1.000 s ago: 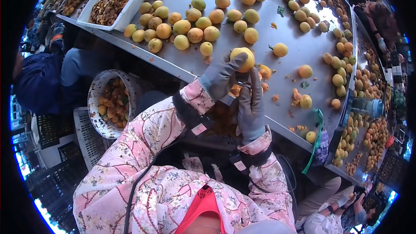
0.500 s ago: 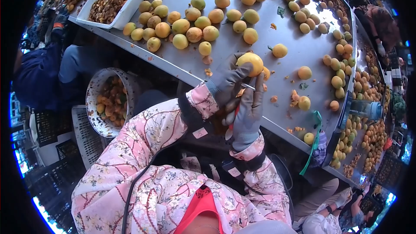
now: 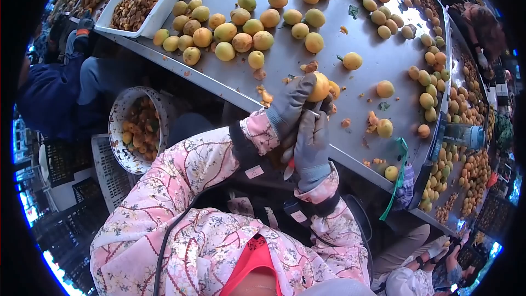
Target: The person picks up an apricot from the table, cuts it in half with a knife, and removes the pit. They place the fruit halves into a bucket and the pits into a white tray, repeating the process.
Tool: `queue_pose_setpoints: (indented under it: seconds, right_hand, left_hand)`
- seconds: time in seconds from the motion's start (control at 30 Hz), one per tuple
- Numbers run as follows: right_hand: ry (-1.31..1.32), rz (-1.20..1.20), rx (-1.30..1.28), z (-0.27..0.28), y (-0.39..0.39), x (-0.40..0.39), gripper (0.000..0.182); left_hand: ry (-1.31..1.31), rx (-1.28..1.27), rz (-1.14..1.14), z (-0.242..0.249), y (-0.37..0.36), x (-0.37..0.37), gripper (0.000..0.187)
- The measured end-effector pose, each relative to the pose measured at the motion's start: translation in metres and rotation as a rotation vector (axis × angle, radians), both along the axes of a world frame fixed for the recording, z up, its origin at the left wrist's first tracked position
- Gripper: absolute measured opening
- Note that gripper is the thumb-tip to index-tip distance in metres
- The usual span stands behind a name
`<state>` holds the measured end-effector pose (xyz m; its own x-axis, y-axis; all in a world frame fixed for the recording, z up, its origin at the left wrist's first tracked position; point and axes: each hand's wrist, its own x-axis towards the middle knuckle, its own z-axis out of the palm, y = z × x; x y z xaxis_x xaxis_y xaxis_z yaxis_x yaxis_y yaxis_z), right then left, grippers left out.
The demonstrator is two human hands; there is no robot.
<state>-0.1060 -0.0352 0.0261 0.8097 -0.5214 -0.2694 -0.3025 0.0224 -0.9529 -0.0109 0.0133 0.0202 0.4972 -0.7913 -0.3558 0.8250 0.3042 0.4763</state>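
My left hand (image 3: 295,101), in a grey glove, is closed around a yellow-orange apricot (image 3: 319,87) just above the near edge of the metal table. Against it, from below, comes my right hand (image 3: 312,140), also gloved. Its fingers are closed on a small knife, of which a short metal piece (image 3: 312,113) shows near the fruit and a red handle part (image 3: 291,163) below the palm. The blade's contact with the apricot is hidden by the fingers. Beyond the held fruit lie a brown piece (image 3: 310,67) and another orange apricot piece (image 3: 334,90).
Whole apricots (image 3: 225,33) are scattered over the metal table (image 3: 350,109). At its left corner stands a white tray (image 3: 150,27) of brown pits. A white bucket (image 3: 118,126) with fruit pieces is below left. A green strap (image 3: 402,170) hangs at right; a co-worker's sleeve (image 3: 49,93) is at left.
Both hands have shifted slightly and the apricot has turned and dropped a little nearer to me. The brown piece and more orange scraps now show on the table beyond and left of the hands.
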Motion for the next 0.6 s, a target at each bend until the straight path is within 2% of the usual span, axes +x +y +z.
queue_pose_setpoints:
  seconds: [0.03,0.17,0.2,0.27,0.3,0.37,0.43,0.5,0.57,0.6]
  right_hand:
    - [-0.125,-0.005,-0.367,-0.007,0.001,0.003,0.018]
    - [-0.075,-0.010,-0.305,-0.011,-0.008,0.008,0.013]
    - [-0.074,-0.009,-0.305,-0.013,-0.010,0.008,0.013]
    - [-0.070,-0.003,-0.489,-0.016,-0.016,0.008,0.020]
    - [-0.070,-0.003,-0.491,-0.014,-0.020,0.006,0.020]
    - [-0.065,0.053,-0.224,-0.009,-0.025,0.003,0.020]
    - [-0.051,0.103,-0.183,0.012,-0.026,0.006,0.020]
    - [0.159,0.167,0.085,0.041,-0.026,0.011,0.020]
    - [0.163,0.144,0.126,0.041,-0.024,0.013,0.019]
    - [0.172,0.121,0.166,0.041,-0.023,0.013,0.019]
  left_hand:
    - [-0.015,0.044,0.058,0.001,-0.002,-0.002,0.045]
    - [-0.280,0.142,0.052,-0.016,-0.005,-0.003,0.050]
    - [-0.279,0.142,0.052,-0.011,-0.003,0.000,0.050]
    - [-0.246,0.075,-0.190,-0.001,0.005,0.013,0.051]
    - [-0.247,0.072,-0.190,0.001,0.008,0.021,0.051]
    - [-0.448,0.210,-0.378,0.005,0.014,0.040,0.051]
    - [-0.420,0.167,-0.308,0.017,0.017,0.051,0.053]
    - [-0.462,0.156,-0.405,0.021,0.019,0.061,0.038]
    - [-0.379,0.134,-0.357,0.005,0.011,0.045,0.038]
    - [-0.316,0.087,-0.101,-0.008,0.004,0.031,0.038]
